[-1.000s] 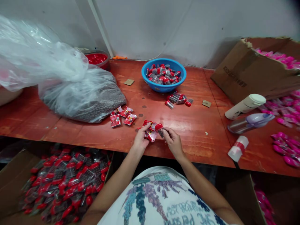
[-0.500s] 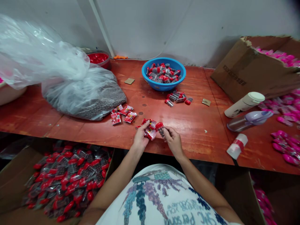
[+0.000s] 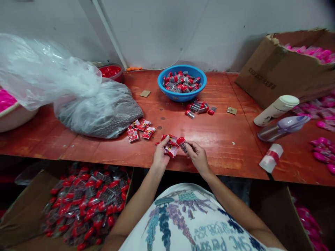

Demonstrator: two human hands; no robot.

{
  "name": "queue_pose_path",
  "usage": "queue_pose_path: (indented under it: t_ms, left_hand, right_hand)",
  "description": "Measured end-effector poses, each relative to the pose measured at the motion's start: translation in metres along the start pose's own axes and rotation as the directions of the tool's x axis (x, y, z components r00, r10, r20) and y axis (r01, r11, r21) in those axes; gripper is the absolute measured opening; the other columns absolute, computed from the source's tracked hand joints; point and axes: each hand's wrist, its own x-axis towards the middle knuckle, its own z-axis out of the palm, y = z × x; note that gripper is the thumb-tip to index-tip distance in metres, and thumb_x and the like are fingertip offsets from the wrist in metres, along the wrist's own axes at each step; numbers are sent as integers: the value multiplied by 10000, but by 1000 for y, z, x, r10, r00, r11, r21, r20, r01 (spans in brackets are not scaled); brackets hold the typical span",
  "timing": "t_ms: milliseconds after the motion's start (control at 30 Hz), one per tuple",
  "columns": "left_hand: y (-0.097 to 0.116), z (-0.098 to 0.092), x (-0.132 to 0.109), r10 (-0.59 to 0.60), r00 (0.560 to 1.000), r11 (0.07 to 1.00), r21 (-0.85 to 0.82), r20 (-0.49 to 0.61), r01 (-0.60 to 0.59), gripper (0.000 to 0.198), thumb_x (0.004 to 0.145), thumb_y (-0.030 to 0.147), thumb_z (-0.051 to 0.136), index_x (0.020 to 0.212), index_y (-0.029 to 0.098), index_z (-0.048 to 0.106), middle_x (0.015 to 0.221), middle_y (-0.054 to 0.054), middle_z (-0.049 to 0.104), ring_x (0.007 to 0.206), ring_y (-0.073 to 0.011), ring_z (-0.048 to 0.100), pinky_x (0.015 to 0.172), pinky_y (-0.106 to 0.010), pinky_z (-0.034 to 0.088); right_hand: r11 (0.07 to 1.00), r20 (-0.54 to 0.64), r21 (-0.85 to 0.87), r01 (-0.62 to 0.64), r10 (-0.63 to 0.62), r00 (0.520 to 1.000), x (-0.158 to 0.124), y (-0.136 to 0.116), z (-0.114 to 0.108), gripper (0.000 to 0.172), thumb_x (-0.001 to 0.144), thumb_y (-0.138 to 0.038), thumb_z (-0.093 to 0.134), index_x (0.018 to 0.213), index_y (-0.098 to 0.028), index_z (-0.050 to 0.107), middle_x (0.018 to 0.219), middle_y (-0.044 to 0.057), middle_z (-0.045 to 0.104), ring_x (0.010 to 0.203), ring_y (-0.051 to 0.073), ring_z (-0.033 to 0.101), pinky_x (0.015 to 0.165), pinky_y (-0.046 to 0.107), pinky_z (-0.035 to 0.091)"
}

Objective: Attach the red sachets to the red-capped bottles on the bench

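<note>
Over the near edge of the red-brown table, my left hand is closed on a small stack of red printed packets. My right hand pinches a small clear vial with a red cap, its cap end touching the packets. Three more red packets lie just left of my hands. A blue bowl full of red-capped vials stands at the back, with several loose vials in front of it.
A big clear plastic bag of dark pellets fills the left of the table. An open box of packed vials sits below left. At right are a cardboard box, a white bottle, a lilac bottle, a tape-wrapped bottle and pink items.
Both hands stay together on the packets and the vial. The view has shifted slightly, showing more of the left side and a pale bowl of pink items.
</note>
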Motion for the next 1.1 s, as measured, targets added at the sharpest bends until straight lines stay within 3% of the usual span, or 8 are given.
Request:
queue_pose_path:
  t_ms: [233,367,533,667,800,900,1100]
  left_hand:
    - [0,-2,-4,13,999,999,47,49,-15,91,776,85,629,704,140,640,666,-21,699,594,-134,657,667,-262,542]
    - [-1,-5,-5,15,999,991,134,46,-21,83,776,74,624,713,119,653,681,-42,707,599,-142,662,669,-266,540]
    - [1,-6,-4,74,995,981,175,62,-84,61,698,78,702,701,116,655,666,-28,698,591,-127,650,661,-252,529]
    - [2,-3,-5,193,973,953,213,129,-217,211,556,108,806,716,130,669,668,1,694,586,-111,637,641,-225,511]
    - [-1,-1,-8,250,947,912,278,202,-300,301,497,125,833,758,143,684,689,10,700,591,-112,637,638,-227,502]
    - [-3,-2,-8,278,941,892,310,195,-328,307,485,134,837,750,137,682,682,10,697,577,-114,633,635,-239,502]
    - [-3,-7,-6,256,946,890,333,198,-311,219,565,198,804,730,122,680,662,1,685,579,-129,637,620,-251,501]
  right_hand:
    - [999,12,22,25,-25,1000,-2,-3,2,323,835,-429,555,999,-179,678,757,24,659,594,125,560,485,204,438]
    - [998,15,68,5,-6,1000,-2,-3,5,318,836,-426,549,982,-176,681,711,9,640,534,107,528,462,200,424]
    - [982,161,143,-122,98,982,-2,-4,5,334,836,-436,539,960,-161,684,644,-15,601,453,85,492,429,195,414]
    - [985,233,121,-123,93,968,-2,-5,2,318,843,-417,539,959,-166,695,638,-19,598,472,82,504,450,187,415]
    - [996,173,78,-39,25,985,-2,-4,1,291,856,-396,534,947,-178,703,684,-10,638,519,92,529,488,193,417]
    - [998,116,27,56,-59,992,-2,-1,-1,260,855,-371,547,959,-193,706,804,10,696,663,133,615,597,216,462]
    - [993,62,-35,108,-106,992,0,6,-6,248,842,-366,571,964,-203,712,871,30,722,775,179,658,692,258,492]
